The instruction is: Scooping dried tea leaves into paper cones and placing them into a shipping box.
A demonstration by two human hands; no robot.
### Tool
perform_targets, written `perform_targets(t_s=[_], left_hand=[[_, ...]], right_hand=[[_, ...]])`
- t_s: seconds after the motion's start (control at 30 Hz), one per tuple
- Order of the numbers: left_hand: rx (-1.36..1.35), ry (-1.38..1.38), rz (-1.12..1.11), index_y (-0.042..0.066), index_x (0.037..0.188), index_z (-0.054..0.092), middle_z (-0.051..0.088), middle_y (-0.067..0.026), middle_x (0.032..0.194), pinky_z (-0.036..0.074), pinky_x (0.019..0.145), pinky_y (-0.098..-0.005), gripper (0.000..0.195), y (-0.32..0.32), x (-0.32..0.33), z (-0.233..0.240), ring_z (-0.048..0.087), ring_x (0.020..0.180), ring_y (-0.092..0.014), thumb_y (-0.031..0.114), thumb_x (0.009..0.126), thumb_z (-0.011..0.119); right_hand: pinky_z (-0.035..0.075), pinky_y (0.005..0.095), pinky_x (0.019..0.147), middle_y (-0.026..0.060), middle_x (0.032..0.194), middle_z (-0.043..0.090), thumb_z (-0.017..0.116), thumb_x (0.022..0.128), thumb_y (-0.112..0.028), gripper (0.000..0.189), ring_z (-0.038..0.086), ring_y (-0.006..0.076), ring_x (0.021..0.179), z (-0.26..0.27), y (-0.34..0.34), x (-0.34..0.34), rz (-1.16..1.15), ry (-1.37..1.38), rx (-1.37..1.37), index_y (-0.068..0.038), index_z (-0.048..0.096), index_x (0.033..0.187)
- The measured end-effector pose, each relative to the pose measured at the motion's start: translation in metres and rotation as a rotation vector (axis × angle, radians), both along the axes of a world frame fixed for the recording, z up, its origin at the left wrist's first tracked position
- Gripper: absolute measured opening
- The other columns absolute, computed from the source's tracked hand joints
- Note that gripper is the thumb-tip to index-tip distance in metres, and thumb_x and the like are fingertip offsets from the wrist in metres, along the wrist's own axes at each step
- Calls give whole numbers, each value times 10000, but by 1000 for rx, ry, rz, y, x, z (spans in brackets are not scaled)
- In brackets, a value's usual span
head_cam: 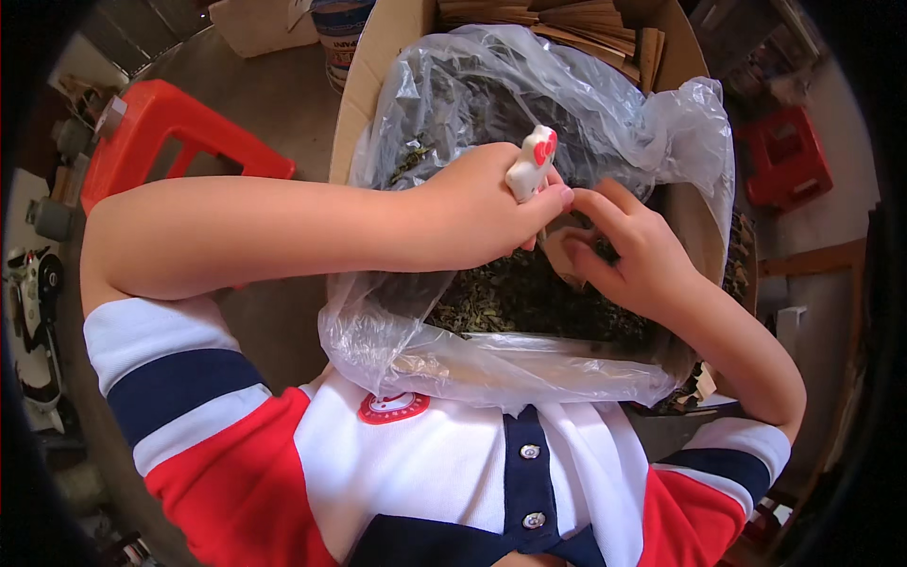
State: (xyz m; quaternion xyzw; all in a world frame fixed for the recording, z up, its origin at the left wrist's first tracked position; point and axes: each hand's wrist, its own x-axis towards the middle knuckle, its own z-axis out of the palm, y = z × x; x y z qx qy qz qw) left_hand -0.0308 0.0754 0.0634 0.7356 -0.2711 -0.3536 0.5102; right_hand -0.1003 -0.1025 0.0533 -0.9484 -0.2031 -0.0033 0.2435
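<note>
My left hand (482, 205) grips a thin-shafted utensil topped by a white cat-shaped figure with a red bow (532, 163). Its lower end is hidden behind my fingers, near a small brown paper packet (561, 261). My right hand (631, 248) pinches that packet between thumb and fingers, and the two hands almost meet at the fingertips. Below them are dark dried leaves (496, 301), loose in a clear plastic bag (453, 365). The bag lines an open cardboard box (350, 106), its near edge folded over the side by my chest.
Bundles of brown paper packets (588, 32) lie at the box's far end. To the left stands a red plastic stool (191, 124); another red stool (790, 159) is at the right. A paint bucket (340, 35) stands behind the box. More dried pieces (740, 255) lie along the right.
</note>
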Motion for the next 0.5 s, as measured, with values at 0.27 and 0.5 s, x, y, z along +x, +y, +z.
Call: perform_targets(t_s=[0.27, 0.5], left_hand=[[60, 61, 27, 40, 845, 551, 519, -24, 589, 388, 458, -208, 220, 12, 4, 2, 483, 495, -79, 245, 828, 475], [46, -120, 19, 41, 814, 554, 514, -16, 589, 391, 453, -198, 221, 23, 11, 3, 491, 503, -67, 248, 828, 478]], right_hand=[[424, 336, 635, 143, 844, 464, 620, 670, -91, 301, 503, 320, 726, 2, 9, -3, 124, 47, -65, -17, 452, 909], [419, 350, 660, 166, 893, 479, 702, 598, -106, 510, 496, 340, 773, -15, 15, -5, 2, 159, 31, -39, 366, 976]])
